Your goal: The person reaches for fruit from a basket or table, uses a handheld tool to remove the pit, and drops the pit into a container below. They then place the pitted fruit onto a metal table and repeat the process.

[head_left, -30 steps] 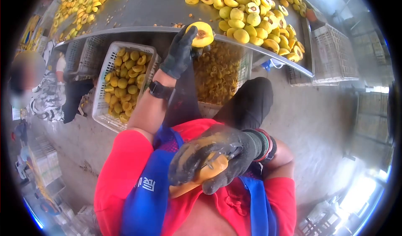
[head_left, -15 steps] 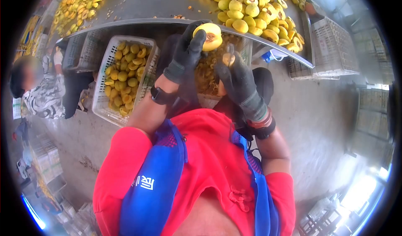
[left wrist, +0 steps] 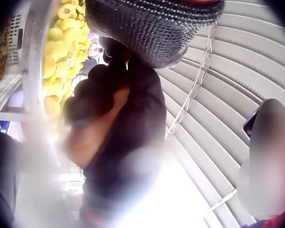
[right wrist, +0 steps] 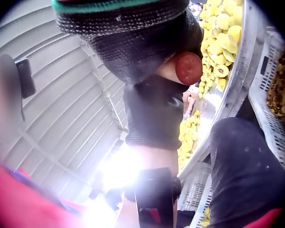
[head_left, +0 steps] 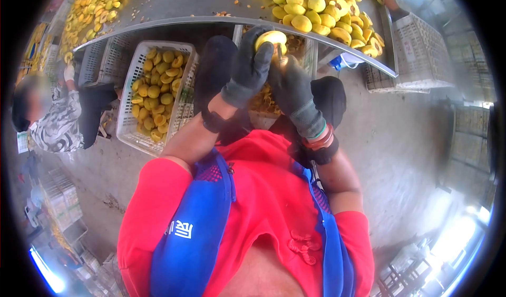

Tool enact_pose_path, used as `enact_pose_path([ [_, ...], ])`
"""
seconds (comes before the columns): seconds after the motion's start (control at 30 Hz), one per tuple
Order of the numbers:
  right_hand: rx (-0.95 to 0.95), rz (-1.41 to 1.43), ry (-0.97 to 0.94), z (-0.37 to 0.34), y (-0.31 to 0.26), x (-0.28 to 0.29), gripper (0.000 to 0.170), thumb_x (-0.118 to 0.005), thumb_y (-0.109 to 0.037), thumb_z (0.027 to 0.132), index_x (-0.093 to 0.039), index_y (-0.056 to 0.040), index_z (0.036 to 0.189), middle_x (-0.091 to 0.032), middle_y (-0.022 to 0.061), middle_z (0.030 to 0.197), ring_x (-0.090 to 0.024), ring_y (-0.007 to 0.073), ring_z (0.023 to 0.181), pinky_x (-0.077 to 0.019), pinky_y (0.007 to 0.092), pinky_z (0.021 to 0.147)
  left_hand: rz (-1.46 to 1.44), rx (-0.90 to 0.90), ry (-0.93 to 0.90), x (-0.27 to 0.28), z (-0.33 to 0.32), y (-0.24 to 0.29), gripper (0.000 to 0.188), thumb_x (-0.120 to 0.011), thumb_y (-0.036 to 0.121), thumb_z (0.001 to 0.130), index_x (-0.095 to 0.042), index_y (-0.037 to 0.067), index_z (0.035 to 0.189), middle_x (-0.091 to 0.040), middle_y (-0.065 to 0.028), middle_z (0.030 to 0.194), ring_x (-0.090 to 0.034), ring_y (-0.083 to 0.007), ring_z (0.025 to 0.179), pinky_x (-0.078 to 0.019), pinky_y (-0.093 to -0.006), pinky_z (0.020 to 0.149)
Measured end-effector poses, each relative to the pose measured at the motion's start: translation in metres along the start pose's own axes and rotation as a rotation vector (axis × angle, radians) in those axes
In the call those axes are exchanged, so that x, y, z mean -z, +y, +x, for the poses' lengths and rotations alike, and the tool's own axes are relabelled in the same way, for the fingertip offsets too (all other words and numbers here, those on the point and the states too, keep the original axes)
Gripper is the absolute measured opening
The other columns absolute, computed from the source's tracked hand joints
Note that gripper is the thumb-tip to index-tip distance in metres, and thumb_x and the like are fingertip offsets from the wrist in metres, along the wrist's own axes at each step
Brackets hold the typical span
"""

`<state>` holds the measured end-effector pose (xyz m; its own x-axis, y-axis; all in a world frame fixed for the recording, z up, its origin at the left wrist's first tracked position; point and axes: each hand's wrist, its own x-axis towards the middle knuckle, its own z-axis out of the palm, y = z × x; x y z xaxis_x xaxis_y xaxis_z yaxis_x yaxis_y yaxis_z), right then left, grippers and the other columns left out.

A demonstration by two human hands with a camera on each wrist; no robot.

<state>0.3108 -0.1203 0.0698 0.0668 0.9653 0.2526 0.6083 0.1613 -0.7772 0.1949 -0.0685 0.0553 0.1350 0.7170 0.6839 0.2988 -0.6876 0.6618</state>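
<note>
In the head view, my gloved left hand (head_left: 249, 62) holds a yellow peach half (head_left: 271, 39) just below the edge of the metal table. My gloved right hand (head_left: 295, 91) grips a wooden-handled tool (head_left: 283, 61), its working end right at the peach half. Fingers and fruit hide the shape of that end. The handle's round reddish end (right wrist: 188, 68) sticks out of my right fist in the right wrist view. From the left wrist side, the wooden handle (left wrist: 97, 130) shows in the dark glove, while the peach is hidden.
A heap of peach halves (head_left: 337, 18) lies on the metal table (head_left: 179, 5), with more at its left. Under it stand a white crate (head_left: 124, 107) of peach halves and another crate between my knees (head_left: 345, 94). Another person (head_left: 58, 118) sits at the left.
My right hand has moved from near my chest up to the peach half, carrying the tool. The left hand keeps the peach half and has shifted slightly right, turning it.
</note>
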Motion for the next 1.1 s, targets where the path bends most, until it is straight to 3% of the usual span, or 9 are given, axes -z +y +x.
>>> enact_pose_path([
  [0.1, 0.019, 0.043, -0.052, 0.0, -0.003, 0.001, 0.027, -0.058, -0.024, 0.09, -0.052, 0.0027, 0.09, -0.06, 0.0154, 0.066, -0.06, 0.0308, 0.059, -0.0449, 0.0397, 0.053, -0.119, 0.116, -0.035, -0.003, -0.004, -0.008, 0.034, -0.05, 0.031, 0.095, -0.053, 0.001, 0.113, -0.062, -0.0131, 0.099, -0.062, -0.0254, 0.085, -0.05, -0.0317, 0.075],
  [0.27, -0.461, 0.82, -0.429, 0.0, 0.0, 0.018, 0.025, -0.054, -0.025, 0.093, -0.054, -0.0006, 0.088, -0.053, 0.0014, 0.061, -0.049, 0.0111, 0.047, -0.0394, 0.0269, 0.044, -0.21, 0.072, -0.021, -0.007, -0.004, -0.022, 0.034, -0.05, 0.031, 0.095, -0.053, 0.002, 0.113, -0.062, -0.0117, 0.099, -0.063, -0.0222, 0.086, -0.0506, -0.0308, 0.076],
  [0.47, -0.611, 1.025, -0.575, -0.003, -0.002, 0.026, 0.018, -0.051, -0.019, 0.093, -0.054, -0.0035, 0.086, -0.051, 0.0026, 0.061, -0.044, 0.0099, 0.043, -0.0344, 0.0224, 0.04, -0.467, 0.229, -0.123, -0.005, -0.007, -0.021, 0.038, -0.049, 0.035, 0.095, -0.055, 0.002, 0.112, -0.063, -0.008, 0.098, -0.062, -0.0172, 0.084, -0.0516, -0.0302, 0.075],
  [0.57, -0.583, 1.024, -0.594, -0.005, 0.003, 0.022, 0.016, -0.051, -0.018, 0.093, -0.053, -0.0037, 0.086, -0.051, 0.0038, 0.061, -0.044, 0.0097, 0.043, -0.0344, 0.0223, 0.041, -0.777, 0.58, -0.088, -0.011, -0.005, -0.028, 0.042, -0.048, 0.039, 0.096, -0.055, 0.002, 0.113, -0.062, -0.0071, 0.098, -0.06, -0.016, 0.08, -0.0518, -0.0295, 0.073],
  [0.7, -0.458, 0.911, -0.517, -0.011, 0.01, 0.009, 0.013, -0.053, -0.017, 0.092, -0.054, -0.0043, 0.088, -0.051, 0.0013, 0.061, -0.045, 0.0083, 0.045, -0.0356, 0.0226, 0.041, -0.27, 0.571, 0.126, 0.028, 0.013, -0.028, 0.049, -0.041, 0.045, 0.097, -0.055, 0.001, 0.112, -0.061, -0.0099, 0.098, -0.059, -0.0175, 0.083, -0.051, -0.0308, 0.075],
  [0.73, -0.454, 0.849, -0.479, -0.01, 0.011, 0.007, 0.013, -0.054, -0.017, 0.092, -0.054, -0.0044, 0.088, -0.051, 0.0005, 0.061, -0.046, 0.0077, 0.046, -0.0362, 0.0226, 0.042, -0.193, 0.563, 0.235, 0.037, 0.006, -0.071, 0.05, -0.04, 0.046, 0.096, -0.054, 0.001, 0.113, -0.062, -0.0144, 0.099, -0.061, -0.0235, 0.085, -0.051, -0.0347, 0.077],
  [0.77, -0.451, 0.785, -0.436, -0.01, 0.014, 0.006, 0.012, -0.054, -0.017, 0.091, -0.054, -0.0045, 0.089, -0.051, -0.0003, 0.061, -0.046, 0.0072, 0.046, -0.0367, 0.0227, 0.042, 0.206, 0.475, 0.236, 0.058, 0.015, -0.069, 0.051, -0.041, 0.047, 0.095, -0.053, 0.001, 0.114, -0.061, -0.0194, 0.101, -0.061, -0.0292, 0.089, -0.051, -0.0374, 0.079],
  [0.93, -0.386, 0.505, -0.303, -0.013, 0.043, -0.004, 0.015, -0.058, -0.019, 0.09, -0.055, -0.0045, 0.092, -0.051, -0.0022, 0.062, -0.047, 0.0056, 0.048, -0.039, 0.0227, 0.044, 1.03, 0.314, 0.159, 0.141, 0.019, -0.137, 0.054, -0.049, 0.049, 0.09, -0.053, 0.002, 0.117, -0.059, -0.0246, 0.111, -0.056, -0.039, 0.105, -0.0438, -0.0463, 0.091],
  [1.1, -0.442, 0.848, -0.269, -0.015, 0.072, -0.021, 0.016, -0.059, -0.019, 0.089, -0.055, -0.0039, 0.092, -0.051, -0.0023, 0.063, -0.047, 0.005, 0.051, -0.0395, 0.0231, 0.045, 0.652, 0.098, -0.196, 0.043, 0.043, -0.135, 0.058, -0.056, 0.047, 0.087, -0.051, 0.001, 0.121, -0.055, -0.0212, 0.12, -0.053, -0.0378, 0.11, -0.0415, -0.0438, 0.096],
])
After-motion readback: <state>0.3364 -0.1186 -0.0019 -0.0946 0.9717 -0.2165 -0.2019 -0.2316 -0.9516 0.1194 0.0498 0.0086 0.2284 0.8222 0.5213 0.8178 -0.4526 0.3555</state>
